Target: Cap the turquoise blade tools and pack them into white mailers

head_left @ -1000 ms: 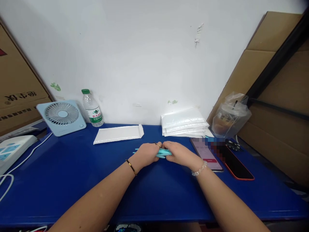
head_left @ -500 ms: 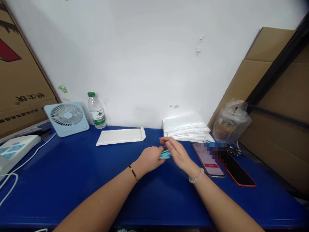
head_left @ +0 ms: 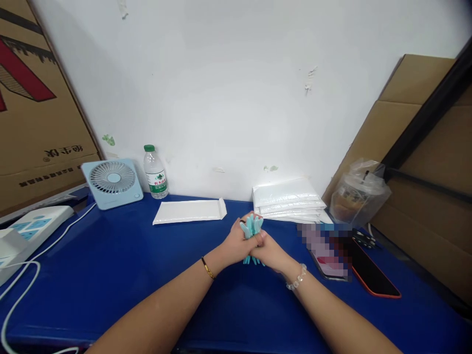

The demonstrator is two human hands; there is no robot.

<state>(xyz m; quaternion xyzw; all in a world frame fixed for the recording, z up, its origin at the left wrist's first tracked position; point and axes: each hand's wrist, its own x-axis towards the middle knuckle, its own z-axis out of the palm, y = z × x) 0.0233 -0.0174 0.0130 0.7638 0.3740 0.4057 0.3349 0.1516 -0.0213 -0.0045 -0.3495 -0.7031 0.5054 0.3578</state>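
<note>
A bundle of slender turquoise pieces with rounded ends (head_left: pixel 252 224) is gripped between both hands above the table. Its tips fan out at the top and poke out again below the fingers; the middle is covered, so its exact kind cannot be told. My left hand (head_left: pixel 238 243) is closed round the left side of it, thumb across the front. From the right, my right hand (head_left: pixel 271 252) wraps the same bundle, its thumb meeting the left thumb. Beyond the hands, a white padded envelope (head_left: pixel 190 211) lies flat on the blue table (head_left: pixel 121 275).
Stacked white padded envelopes (head_left: pixel 289 199) lie against the wall. Two phones, one dark with an orange edge (head_left: pixel 372 268), and a bagged drink cup (head_left: pixel 356 196) are at right. A blue fan (head_left: pixel 112 182), water bottle (head_left: pixel 155 174) and power strip (head_left: pixel 40 226) stand left.
The turquoise bundle has turned from lying sideways to upright. My right hand, open beside it before, has closed round it. The view has shifted slightly.
</note>
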